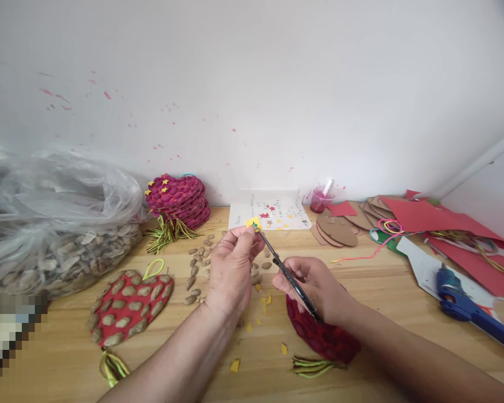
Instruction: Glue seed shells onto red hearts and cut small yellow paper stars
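Observation:
Pinched in my left hand (pixel 233 260) is a small piece of yellow paper (pixel 252 222) with a green mark on it. My right hand (pixel 317 288) is wrapped round black-handled scissors (pixel 292 278), whose blades reach up to the yellow paper. Beneath my right hand lies a purple-red peanut-covered heart (pixel 319 333) with a green tassel, partly hidden. Small yellow paper scraps (pixel 264 305) are scattered on the wooden table (pixel 185 358) between my forearms. To the left lies a red heart (pixel 132 305) covered with unpainted peanuts, with a yellow loop on top.
A clear plastic bag of peanuts (pixel 63 263) stands at the left beside stacked purple hearts (pixel 178 196). Behind my hands is a white sheet (pixel 243 210) with paper stars. A cup of pink liquid (pixel 319 200), cardboard pieces (pixel 338 230), red paper (pixel 428 215) and a blue glue gun (pixel 462 305) occupy the right.

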The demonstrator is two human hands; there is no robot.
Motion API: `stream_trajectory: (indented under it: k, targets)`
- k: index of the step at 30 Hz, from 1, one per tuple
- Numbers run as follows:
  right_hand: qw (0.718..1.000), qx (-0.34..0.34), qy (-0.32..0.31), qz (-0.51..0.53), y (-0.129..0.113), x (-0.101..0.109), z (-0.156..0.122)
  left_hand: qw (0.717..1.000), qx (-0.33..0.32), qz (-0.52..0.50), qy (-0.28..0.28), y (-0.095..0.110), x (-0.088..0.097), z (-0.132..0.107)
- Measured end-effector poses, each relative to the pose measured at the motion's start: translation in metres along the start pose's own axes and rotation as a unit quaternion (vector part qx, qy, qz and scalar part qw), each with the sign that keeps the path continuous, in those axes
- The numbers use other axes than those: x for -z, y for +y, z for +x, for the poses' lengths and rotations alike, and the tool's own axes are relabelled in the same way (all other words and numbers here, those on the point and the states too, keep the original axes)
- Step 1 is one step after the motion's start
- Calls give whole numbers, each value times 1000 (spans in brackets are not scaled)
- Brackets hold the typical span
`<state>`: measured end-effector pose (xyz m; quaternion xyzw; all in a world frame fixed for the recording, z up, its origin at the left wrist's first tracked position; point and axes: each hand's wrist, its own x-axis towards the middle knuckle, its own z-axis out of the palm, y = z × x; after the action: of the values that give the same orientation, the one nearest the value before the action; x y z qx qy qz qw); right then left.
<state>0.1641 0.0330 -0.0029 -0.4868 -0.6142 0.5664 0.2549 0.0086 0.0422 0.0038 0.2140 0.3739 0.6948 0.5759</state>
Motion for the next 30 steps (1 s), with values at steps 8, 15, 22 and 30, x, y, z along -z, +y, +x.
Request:
stream_trajectory:
  k: [8,15,22,30]
  targets:
    - [1000,25,-3,-3,9,-4,3,999,-32,-16,19,-11,0,2]
    - [1000,21,3,16,13,-6,6,998,-38,-26,37,-15,-5,4]
    - [998,51,13,44,12,-8,7,995,-67,-52,54,-22,-17,7]
    - [997,47,28,49,11,-5,8,994,-90,-44,52,-27,-23,9]
